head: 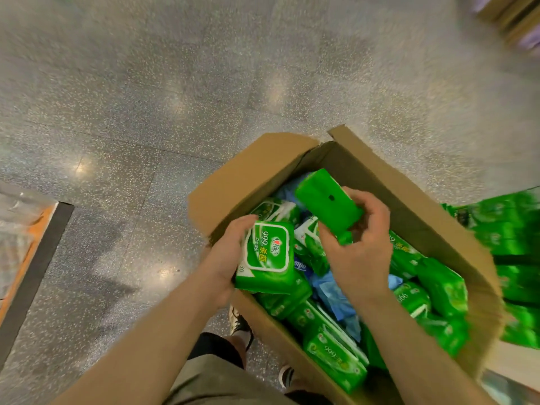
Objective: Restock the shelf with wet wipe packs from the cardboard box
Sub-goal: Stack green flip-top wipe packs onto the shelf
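An open cardboard box (239, 173) stands on the floor, holding several green wet wipe packs (336, 355) and some blue ones. My left hand (230, 252) grips a green pack (267, 258) label up at the box's left rim. My right hand (362, 244) holds another green pack (328, 200), its plain back showing, raised above the box's middle. At the right edge of the view green packs (517, 247) stand in rows on a shelf, blurred.
A speckled grey floor (175, 97) spreads all around. An orange and black mat edge (32, 258) lies at the left. My feet (241, 325) stand just below the box. Blurred brown and purple goods (520, 21) show at the top right.
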{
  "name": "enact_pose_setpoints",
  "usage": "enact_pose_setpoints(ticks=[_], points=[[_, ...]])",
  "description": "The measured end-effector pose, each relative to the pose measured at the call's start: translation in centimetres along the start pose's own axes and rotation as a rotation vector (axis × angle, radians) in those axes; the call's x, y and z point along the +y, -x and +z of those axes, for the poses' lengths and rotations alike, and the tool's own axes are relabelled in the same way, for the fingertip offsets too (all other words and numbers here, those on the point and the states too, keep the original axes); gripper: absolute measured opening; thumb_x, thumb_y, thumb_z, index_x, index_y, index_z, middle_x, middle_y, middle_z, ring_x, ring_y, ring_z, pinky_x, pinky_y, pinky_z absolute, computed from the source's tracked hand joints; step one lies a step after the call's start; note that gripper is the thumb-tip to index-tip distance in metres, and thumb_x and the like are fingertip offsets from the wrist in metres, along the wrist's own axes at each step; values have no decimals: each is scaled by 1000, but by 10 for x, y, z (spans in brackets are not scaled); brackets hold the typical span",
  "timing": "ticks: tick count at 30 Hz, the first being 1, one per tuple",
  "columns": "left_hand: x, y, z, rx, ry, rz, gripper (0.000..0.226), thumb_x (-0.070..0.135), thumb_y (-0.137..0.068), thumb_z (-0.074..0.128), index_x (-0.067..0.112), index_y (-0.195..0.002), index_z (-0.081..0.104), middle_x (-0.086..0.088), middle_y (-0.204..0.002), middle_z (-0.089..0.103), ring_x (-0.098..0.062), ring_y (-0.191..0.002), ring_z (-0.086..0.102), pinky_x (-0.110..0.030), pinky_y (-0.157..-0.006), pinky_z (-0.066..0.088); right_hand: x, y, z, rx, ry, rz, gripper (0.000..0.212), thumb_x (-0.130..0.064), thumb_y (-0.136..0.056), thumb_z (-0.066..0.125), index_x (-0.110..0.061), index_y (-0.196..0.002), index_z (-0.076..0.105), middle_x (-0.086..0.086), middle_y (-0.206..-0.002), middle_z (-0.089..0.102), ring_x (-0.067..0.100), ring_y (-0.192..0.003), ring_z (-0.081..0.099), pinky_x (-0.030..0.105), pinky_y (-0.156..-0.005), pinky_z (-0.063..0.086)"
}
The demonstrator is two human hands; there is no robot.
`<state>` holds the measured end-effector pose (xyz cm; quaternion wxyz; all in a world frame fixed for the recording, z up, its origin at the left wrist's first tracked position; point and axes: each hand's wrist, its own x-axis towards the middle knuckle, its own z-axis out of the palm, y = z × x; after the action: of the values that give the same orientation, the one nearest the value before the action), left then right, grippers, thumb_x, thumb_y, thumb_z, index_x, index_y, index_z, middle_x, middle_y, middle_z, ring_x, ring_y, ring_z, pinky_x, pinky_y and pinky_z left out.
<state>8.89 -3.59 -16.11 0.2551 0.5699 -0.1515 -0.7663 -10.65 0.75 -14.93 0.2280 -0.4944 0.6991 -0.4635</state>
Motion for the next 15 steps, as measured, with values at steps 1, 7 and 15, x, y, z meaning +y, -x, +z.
enact_pose_setpoints(ticks=[1, 7, 15], points=[[2, 4, 7, -13, 15, -26, 33, 47, -101, 55, 25, -122, 67, -11, -103, 79, -29, -86, 77, -39, -75, 58, -5, 4, -11, -65, 70, -142, 64, -2, -79, 82, -27, -129, 52, -24, -130, 55, 10, -122, 60, 24, -102, 49], [14, 23, 44, -277, 90, -121, 64, 66, -95, 45, 16, -110, 81, -18, -112, 76, -31, -92, 76, -40, -80, 61, -13, 10, -41, -295, 318, -743, 58, 16, -79, 60, -12, -129, 54, 12, -144, 55, 30, -101, 58, 39, -91, 48], [20, 18, 53, -324, 133, -38, 47, 48, -82, 61, 13, -109, 80, -16, -114, 75, -29, -93, 74, -42, -90, 54, -26, 21, -57, -389, 184, -492, 63, 12, -74, 63, -14, -131, 55, 9, -151, 48, 28, -131, 51, 41, -108, 42]])
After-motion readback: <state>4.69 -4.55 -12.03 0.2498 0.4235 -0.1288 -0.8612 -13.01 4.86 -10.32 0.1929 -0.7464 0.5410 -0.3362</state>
